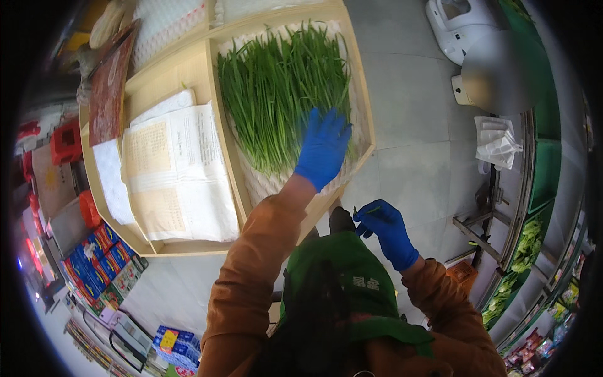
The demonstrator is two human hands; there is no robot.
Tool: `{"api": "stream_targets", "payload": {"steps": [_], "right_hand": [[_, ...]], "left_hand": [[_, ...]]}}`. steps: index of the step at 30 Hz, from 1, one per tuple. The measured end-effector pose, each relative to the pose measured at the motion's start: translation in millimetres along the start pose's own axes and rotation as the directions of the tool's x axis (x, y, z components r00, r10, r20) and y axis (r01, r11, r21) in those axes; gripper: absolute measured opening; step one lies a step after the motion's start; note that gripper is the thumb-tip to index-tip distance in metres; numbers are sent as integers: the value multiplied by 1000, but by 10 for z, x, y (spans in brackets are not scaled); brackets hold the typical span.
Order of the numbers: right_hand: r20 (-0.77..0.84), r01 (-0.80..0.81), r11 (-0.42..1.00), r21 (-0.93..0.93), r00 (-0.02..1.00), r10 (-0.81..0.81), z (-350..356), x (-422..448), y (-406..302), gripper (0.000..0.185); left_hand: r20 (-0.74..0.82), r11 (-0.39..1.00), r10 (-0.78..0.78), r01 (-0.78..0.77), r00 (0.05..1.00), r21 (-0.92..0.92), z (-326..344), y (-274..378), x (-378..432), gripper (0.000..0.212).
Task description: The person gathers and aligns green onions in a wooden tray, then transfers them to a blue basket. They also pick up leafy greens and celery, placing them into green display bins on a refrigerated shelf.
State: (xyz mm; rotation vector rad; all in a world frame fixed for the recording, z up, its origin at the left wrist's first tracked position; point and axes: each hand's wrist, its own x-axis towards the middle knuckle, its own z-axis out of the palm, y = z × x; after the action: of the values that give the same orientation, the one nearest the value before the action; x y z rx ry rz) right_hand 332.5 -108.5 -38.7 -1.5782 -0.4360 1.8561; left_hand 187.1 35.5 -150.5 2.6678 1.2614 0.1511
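My left hand (pixel 322 151), in a blue glove, lies over the lower right part of a broad layer of garlic chives (pixel 278 94), palm down with the fingers slightly spread. The long green leaves point away from me, their pale stem ends nearer. They lie on a white textured liner (pixel 264 186) in one section of a pale wooden display bin (pixel 214 94). My right hand (pixel 386 231), also gloved, is outside the bin's near right corner, above the floor. Between its fingertips sits a small green leaf piece (pixel 372 210).
Printed paper sheets (pixel 202 174) cover the section to the left. A reddish-brown board (pixel 110 89) lies across the bin's left edge. On the right, plastic bags (pixel 497 141) hang beside a rack with green crates (pixel 544 174). Boxed goods (pixel 96 259) stand at lower left.
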Motion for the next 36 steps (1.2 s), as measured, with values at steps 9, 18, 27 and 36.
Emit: {"api": "stream_targets", "payload": {"steps": [9,18,27,36], "right_hand": [[-238,84,979,188,971,-37,-118,-692,364,6],[-513,288,923,254,849,-123,-62,-1769,950,8],[-741,361,877,318,671,-8,-96,-2887,1857,10],[-874,598,770,222,472,-115,-206,-4220,3121,16]], "left_hand": [[191,981,184,-192,964,23,86,-378,19,49],[13,999,46,-46,999,28,-237,210,-99,49],[85,751,490,-371,868,-546,-564,1854,-1973,47],[157,617,684,-450,712,-645,-147,2603,-3486,36]]}}
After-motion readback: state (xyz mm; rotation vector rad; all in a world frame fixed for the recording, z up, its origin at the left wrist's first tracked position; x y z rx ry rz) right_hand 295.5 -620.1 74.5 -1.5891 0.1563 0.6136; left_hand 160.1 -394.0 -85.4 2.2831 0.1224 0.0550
